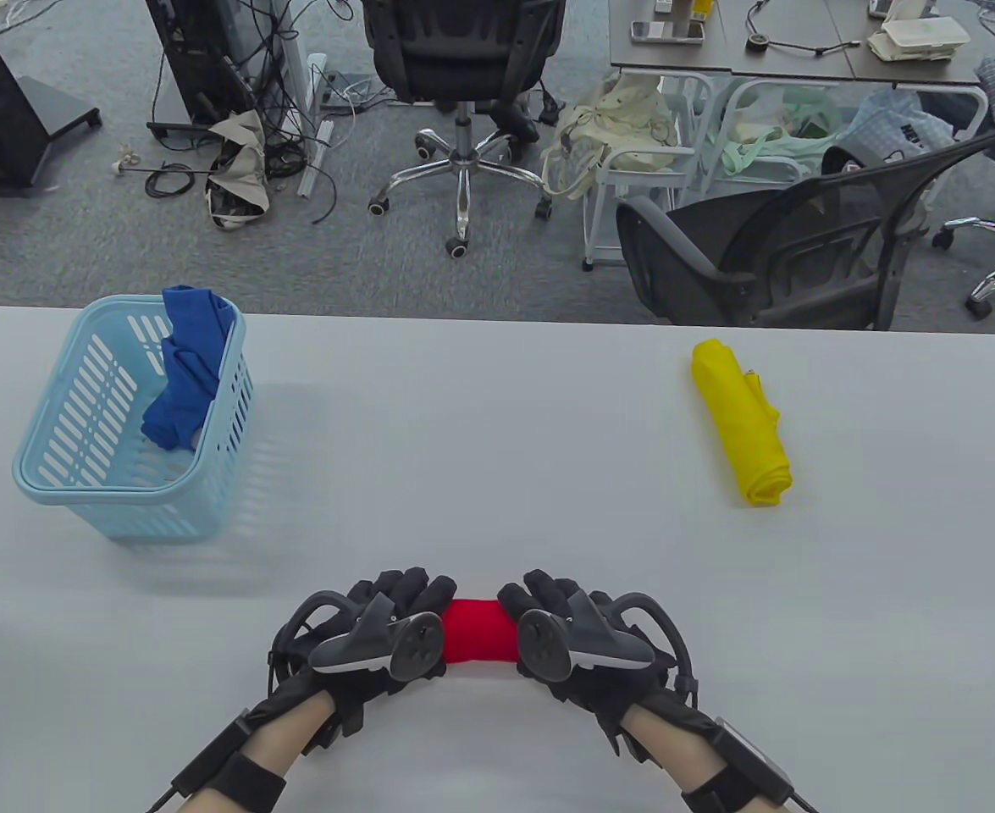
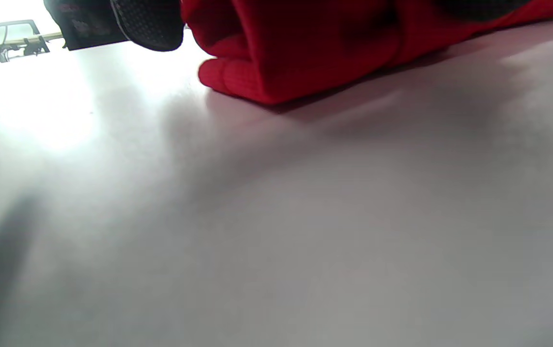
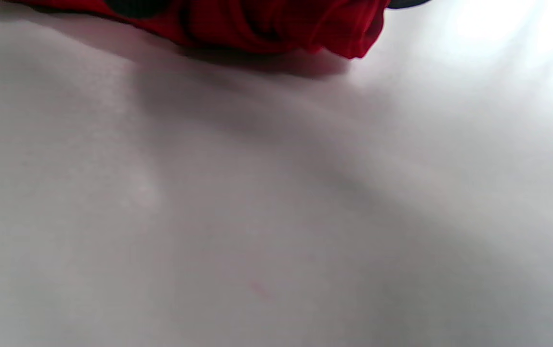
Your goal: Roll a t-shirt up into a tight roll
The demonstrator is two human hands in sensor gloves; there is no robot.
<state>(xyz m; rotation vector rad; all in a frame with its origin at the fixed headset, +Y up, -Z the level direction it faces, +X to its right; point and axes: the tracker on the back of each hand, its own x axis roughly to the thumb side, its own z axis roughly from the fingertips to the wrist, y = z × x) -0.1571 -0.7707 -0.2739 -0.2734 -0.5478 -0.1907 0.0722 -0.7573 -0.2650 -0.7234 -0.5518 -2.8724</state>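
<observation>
The left hand (image 1: 378, 635) and right hand (image 1: 577, 639) are each holding one end of the red t-shirt roll (image 1: 480, 631), fingers curling over it. The roll is lying on the surface (image 1: 497, 423) near its front edge, between both hands.

Red t-shirt (image 2: 305, 53): soft cloth w/ fine waffle knit, matt. Table (image 1: 497, 423): smooth, pale, slight sheen. Laundry basket (image 1: 57, 474): slotted light-blue plastic. Yellow roll (image 1: 747, 423), right of basket: matt cloth.

1. Light blue basket (image 1: 74, 474), table's far left, holding a crumpled blue garment (image 1: 184, 373).
2. Rolled yellow garment (image 1: 743, 423), far right.
3. Office chairs (image 1: 463, 76) beyond the table (image 1: 480, 440).
</observation>
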